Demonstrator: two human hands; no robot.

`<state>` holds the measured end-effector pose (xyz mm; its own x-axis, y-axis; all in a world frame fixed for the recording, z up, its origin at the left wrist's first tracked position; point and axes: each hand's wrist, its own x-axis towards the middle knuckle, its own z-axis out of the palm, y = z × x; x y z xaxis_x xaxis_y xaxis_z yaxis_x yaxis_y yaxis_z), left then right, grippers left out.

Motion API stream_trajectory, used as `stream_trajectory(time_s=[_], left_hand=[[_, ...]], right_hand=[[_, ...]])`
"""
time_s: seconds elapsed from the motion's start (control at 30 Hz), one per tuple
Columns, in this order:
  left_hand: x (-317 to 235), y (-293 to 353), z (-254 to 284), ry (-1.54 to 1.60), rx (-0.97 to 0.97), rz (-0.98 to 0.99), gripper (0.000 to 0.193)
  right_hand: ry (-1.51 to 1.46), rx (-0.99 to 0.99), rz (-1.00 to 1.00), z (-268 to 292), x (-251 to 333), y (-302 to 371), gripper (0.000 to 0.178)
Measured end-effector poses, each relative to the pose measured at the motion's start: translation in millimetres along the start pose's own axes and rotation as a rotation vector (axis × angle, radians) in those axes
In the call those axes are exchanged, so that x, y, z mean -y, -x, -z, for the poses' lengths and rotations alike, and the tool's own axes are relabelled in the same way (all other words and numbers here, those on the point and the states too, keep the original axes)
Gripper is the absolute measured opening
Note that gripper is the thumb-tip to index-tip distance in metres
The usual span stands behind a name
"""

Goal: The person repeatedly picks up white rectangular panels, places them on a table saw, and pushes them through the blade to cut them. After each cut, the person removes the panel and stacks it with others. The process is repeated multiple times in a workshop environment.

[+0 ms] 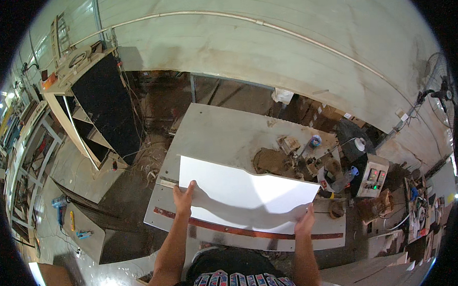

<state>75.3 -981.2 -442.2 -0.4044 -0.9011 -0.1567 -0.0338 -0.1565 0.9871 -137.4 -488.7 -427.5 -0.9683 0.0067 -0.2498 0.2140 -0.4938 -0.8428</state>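
A long white board (230, 186) with a smooth, bright face is tilted over the grey worktable (228, 123). My left hand (183, 199) grips its left end, thumb up along the edge. At the opposite end, my right hand (305, 220) is closed on the near right corner. Some fingers of both hands are hidden by the board. A shadow falls across its lower half. Along the table's near side runs a reddish-brown strip (257, 234), just beyond my body.
Clutter, a clear plastic bottle (347, 175) and a brown pile (270, 160) lie on the table's right part. A control box (373, 176) with lit displays stands beyond it. At left are a tall cabinet (99, 107) and a heat gun (59, 203). A fan (441, 92) hangs far right.
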Motion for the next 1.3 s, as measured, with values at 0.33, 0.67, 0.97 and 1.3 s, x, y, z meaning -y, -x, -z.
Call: stream_trajectory(time_s=[0.33,0.67,0.97,1.3], left_hand=[[-67,4,-4,0.112,0.011,-0.115,0.073],[-131,52,-2,0.285,-0.084,-0.043,0.052],[-121,80,26,0.396,-0.031,-0.154,0.031],[-100,93,41,0.482,-0.033,-0.233,0.023]], right_hand=[[-0.058,-0.047,0.031,12,8,17,0.042],[0.554,-0.136,0.899,-82,133,95,0.023],[1.585,1.049,0.554,-248,122,157,0.036],[1.614,1.298,-0.011,-268,98,154,0.043]])
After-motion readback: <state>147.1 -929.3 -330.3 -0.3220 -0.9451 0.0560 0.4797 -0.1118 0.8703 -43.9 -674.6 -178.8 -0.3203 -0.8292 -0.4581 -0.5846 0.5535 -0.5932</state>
